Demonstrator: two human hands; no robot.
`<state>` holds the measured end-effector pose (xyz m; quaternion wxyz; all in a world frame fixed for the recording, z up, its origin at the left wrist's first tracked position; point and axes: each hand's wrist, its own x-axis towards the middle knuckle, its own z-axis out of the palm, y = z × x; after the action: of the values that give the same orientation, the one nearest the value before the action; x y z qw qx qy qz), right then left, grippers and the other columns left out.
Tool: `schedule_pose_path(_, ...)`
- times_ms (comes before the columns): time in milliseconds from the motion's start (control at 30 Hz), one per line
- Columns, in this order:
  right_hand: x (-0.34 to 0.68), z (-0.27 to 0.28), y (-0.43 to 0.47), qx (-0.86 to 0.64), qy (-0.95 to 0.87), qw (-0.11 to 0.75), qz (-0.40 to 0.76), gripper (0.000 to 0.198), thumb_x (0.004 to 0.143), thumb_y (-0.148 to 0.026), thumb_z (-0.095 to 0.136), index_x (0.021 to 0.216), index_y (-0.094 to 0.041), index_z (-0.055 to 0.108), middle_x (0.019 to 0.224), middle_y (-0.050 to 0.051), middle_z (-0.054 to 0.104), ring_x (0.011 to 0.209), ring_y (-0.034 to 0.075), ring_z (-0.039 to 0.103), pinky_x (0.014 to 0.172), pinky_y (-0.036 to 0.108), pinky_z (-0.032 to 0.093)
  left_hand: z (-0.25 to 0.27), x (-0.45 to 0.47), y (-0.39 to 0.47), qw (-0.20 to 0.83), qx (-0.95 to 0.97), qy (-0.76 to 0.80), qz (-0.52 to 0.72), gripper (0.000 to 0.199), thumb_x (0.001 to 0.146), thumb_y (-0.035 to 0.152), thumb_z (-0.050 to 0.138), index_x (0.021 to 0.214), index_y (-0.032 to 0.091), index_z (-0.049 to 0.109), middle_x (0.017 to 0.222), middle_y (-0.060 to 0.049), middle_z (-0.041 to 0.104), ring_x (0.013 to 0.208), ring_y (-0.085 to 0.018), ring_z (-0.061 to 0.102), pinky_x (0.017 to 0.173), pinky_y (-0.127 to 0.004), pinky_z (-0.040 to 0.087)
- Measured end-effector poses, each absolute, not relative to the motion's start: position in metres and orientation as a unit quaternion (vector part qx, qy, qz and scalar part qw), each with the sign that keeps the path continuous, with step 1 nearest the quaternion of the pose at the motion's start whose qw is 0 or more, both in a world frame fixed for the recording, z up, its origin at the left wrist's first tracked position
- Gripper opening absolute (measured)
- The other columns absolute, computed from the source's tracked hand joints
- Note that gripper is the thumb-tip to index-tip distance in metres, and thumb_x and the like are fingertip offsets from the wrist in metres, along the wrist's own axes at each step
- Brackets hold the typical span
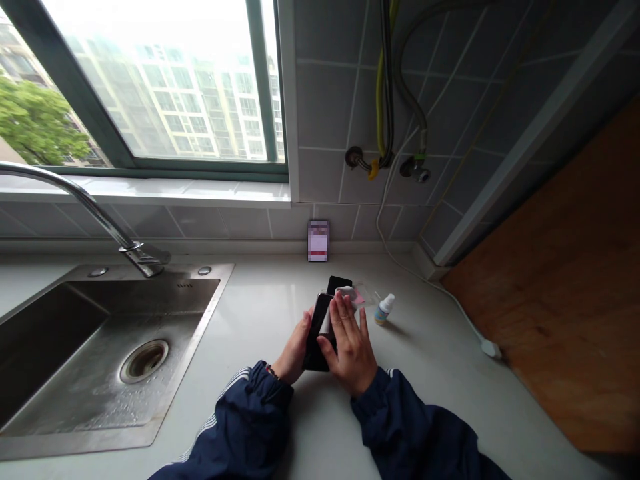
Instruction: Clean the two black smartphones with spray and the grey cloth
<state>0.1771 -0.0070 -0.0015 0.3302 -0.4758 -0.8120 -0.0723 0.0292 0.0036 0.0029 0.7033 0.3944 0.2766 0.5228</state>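
Observation:
My left hand (294,347) is wrapped round the left edge of a black smartphone (315,359), which is tilted above the counter. Over the phone's face lies my right hand (351,343), its fingers stretched and pressing a pale grey cloth (325,325) against the glass. Part of the cloth and most of the screen are hidden under that hand. Just beyond the fingertips, a second dark flat object (339,283) rests on the counter, beside a clear plastic wrapper with a pink piece (359,297). A small white-capped spray bottle (384,311) stands upright to the right of my right hand.
Another phone (319,241) with a lit screen leans against the back wall. A steel sink (193,333) with a faucet (107,220) lies left. A white cable (450,297) ends in a plug block (491,348) on the right, near a wooden panel (560,313).

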Motion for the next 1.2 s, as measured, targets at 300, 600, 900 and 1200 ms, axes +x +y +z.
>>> schedule_pose_path(300, 0.173, -0.007, -0.009, -0.471, -0.809, 0.35, -0.031, 0.073, 0.107, -0.045, 0.031, 0.164, -0.011, 0.0, 0.169, 0.019, 0.012, 0.156, 0.037, 0.011, 0.122, 0.063, 0.021, 0.007, 0.03, 0.004, 0.636, 0.483, 0.31, 0.516, 0.06, 0.102, 0.058, 0.036, 0.15, 0.025, 0.051, 0.161, -0.005, 0.041, 0.153, -0.028, 0.026, 0.129, -0.045, 0.01)
schedule_pose_path(600, 0.168, -0.006, -0.015, -0.389, -0.861, 0.326, -0.035, 0.073, 0.108, -0.052, 0.02, 0.163, -0.007, 0.004, 0.167, 0.022, 0.016, 0.156, 0.038, 0.01, 0.12, 0.066, 0.02, -0.022, 0.022, 0.002, 0.596, 0.558, 0.38, 0.436, 0.072, 0.1, 0.066, 0.027, 0.158, 0.026, 0.036, 0.168, -0.002, 0.022, 0.157, -0.026, 0.011, 0.129, -0.047, 0.005)
schedule_pose_path(900, 0.164, -0.001, -0.021, -0.33, -0.914, 0.236, -0.027, 0.081, 0.106, -0.058, 0.03, 0.162, -0.004, 0.007, 0.167, 0.021, 0.018, 0.157, 0.032, 0.014, 0.125, 0.061, 0.011, -0.009, 0.028, 0.008, 0.686, 0.409, 0.294, 0.525, 0.068, 0.098, 0.068, 0.034, 0.138, 0.02, 0.062, 0.147, -0.011, 0.058, 0.145, -0.032, 0.043, 0.125, -0.048, 0.026)
schedule_pose_path(1200, 0.16, 0.006, -0.028, -0.31, -0.929, 0.204, 0.008, 0.08, 0.103, -0.049, 0.048, 0.162, -0.008, 0.013, 0.167, 0.015, 0.018, 0.157, 0.028, 0.015, 0.127, 0.056, 0.002, 0.026, 0.02, 0.004, 0.728, 0.243, 0.242, 0.594, 0.074, 0.097, 0.067, 0.042, 0.154, 0.02, 0.041, 0.139, -0.016, 0.063, 0.116, -0.033, 0.068, 0.103, -0.05, 0.052)
